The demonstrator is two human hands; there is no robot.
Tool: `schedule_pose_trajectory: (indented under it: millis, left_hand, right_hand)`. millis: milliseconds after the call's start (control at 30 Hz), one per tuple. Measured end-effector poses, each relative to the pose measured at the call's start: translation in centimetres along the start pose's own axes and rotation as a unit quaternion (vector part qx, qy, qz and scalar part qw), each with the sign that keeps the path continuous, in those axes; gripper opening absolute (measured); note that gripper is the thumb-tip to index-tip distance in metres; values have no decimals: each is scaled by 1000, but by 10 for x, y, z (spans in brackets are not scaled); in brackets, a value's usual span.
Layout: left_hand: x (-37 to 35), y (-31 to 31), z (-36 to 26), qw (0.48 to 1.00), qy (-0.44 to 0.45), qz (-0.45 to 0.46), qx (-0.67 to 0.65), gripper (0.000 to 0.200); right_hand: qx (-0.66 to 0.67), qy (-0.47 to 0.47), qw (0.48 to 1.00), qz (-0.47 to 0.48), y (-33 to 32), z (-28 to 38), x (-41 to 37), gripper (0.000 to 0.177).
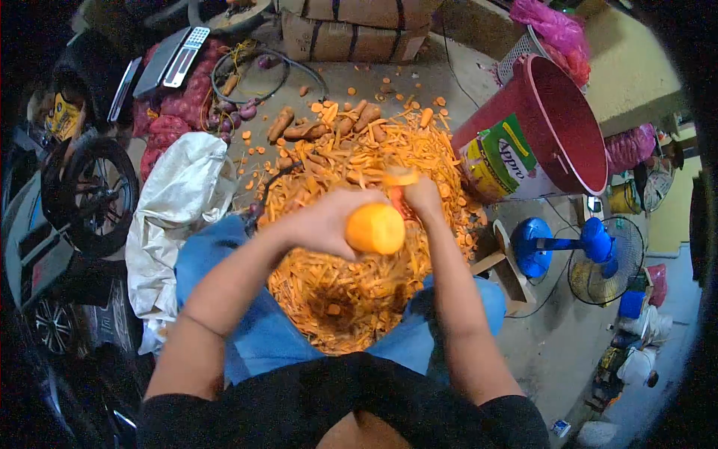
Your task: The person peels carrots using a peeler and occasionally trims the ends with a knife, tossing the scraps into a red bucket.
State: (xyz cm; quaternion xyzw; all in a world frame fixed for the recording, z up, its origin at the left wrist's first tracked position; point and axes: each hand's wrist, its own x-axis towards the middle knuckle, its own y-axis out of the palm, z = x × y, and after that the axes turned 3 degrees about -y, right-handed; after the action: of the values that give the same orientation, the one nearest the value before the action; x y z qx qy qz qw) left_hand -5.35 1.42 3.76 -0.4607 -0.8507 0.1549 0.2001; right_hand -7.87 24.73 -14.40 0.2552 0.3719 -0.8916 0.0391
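The left hand's [329, 221] fingers clamp a thick, smooth orange carrot [376, 229] above heaped orange peelings [329, 280]; the right hand's [423, 197] grip a blurred red tool [404, 205].

1. Carrot [376, 228]: thick, bright orange, its pale, rounded end turned toward the camera; gripped in the left hand [325, 221] above the peelings.
2. Tool [402, 202]: red, in the right hand [423, 198], just beside the carrot; blurred, possibly a peeler.
3. Peelings [336, 288]: orange strips heaped loosely below both hands, spreading between the knees and forward over the floor.
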Motion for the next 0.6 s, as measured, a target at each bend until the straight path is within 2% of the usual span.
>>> schedule_pose_trajectory:
  millis: [33,67,100,133,200,233,267,300,333,400,533,600]
  left_hand:
    - [1,-1,4,1000,2,0,8,50]
    - [0,0,12,995,-68,-59,-36,51]
    - [-2,3,15,980,-140,-116,-83,51]
    - [1,-3,16,958,-186,-131,-174,52]
    - [4,3,32,922,-209,-202,-255,49]
    - [4,3,38,923,-206,-202,-255,49]
    - [4,3,44,834,-273,-200,-435,46]
    - [4,4,51,708,-330,-189,-595,44]
    - [1,8,63,708,-331,-187,-595,44]
    - [-2,18,82,626,-302,-202,-690,41]
    - [5,26,74,629,-319,-278,-652,37]
    - [8,25,70,647,-325,-263,-638,37]
  right_hand:
    - [18,-48,998,-39,18,-23,18,30]
    - [32,-94,992,-73,28,-34,23,29]
    - [-24,-75,996,-50,18,0,-3,31]
    - [-78,-54,995,-27,3,43,-33,33]
    - [-102,-54,992,-47,-5,56,-43,35]
    - [-97,-44,990,-88,-18,63,-49,35]
    - [-92,-33,987,-129,-29,64,-51,35]
    - [-1,-23,989,-144,-34,54,-43,27]
    - [-1,-22,989,-145,-44,66,-54,27]
    - [-18,-110,960,-256,-72,87,-81,24]
    - [49,-125,961,-241,-95,85,-105,20]
    - [146,-154,944,-251,-105,73,-112,20]
